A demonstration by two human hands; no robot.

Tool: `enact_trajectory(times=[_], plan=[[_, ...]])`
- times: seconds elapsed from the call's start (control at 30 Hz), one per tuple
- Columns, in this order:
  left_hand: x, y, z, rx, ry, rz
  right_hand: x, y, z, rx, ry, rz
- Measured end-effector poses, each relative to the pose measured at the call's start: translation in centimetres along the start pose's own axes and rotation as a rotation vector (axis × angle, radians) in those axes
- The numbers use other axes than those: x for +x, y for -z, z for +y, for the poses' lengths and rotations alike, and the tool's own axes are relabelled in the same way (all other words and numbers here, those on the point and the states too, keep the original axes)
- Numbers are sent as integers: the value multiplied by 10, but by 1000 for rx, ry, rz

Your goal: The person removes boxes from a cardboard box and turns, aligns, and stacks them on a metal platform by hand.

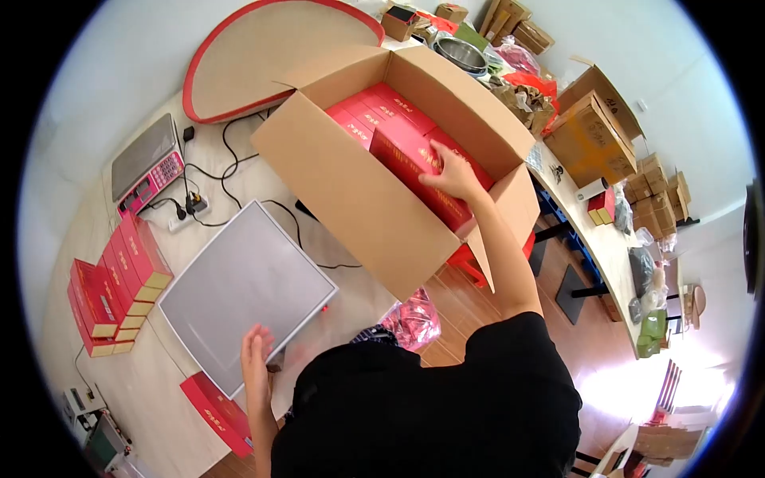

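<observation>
A large open carton (351,215) holds several red boxes with gold lettering (390,107). My right hand (456,171) reaches inside it, fingers bent over a red box (406,163) that rises higher than its neighbours; part of the grip is hidden. Below left lies a flat grey panel with a white frame (247,287). Over its lower edge hovers my left hand (256,358), slightly blurred, fingers stretched out and nothing held. A single red box (213,410) lies beside my left forearm, partly under the panel's corner.
Red boxes are stacked (119,279) on the table's left, below a scale (151,163) with a pink keypad. Cables run to a power strip (190,215). A red-rimmed board (279,52) stands behind. More cartons (594,143) and bags crowd the right-hand table.
</observation>
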State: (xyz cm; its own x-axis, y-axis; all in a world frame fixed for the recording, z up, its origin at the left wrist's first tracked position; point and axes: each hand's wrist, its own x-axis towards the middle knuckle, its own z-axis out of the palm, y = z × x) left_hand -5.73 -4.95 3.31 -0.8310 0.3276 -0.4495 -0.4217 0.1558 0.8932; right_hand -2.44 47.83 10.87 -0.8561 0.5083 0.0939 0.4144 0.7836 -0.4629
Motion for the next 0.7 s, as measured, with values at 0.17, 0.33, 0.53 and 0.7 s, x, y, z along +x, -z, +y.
enact_trajectory(times=[0.17,0.33,0.53,0.7], plan=[[2,12,-10,-6,103,83,3,-19,5,-70,-114,-283],[17,0,-2,1,106,51,-1,-43,30,-23,-99,-231],[29,-9,-4,35,120,-11,-9,-57,54,4,14,-232],[28,-12,5,71,142,-18,3,1,8,-346,23,-386]])
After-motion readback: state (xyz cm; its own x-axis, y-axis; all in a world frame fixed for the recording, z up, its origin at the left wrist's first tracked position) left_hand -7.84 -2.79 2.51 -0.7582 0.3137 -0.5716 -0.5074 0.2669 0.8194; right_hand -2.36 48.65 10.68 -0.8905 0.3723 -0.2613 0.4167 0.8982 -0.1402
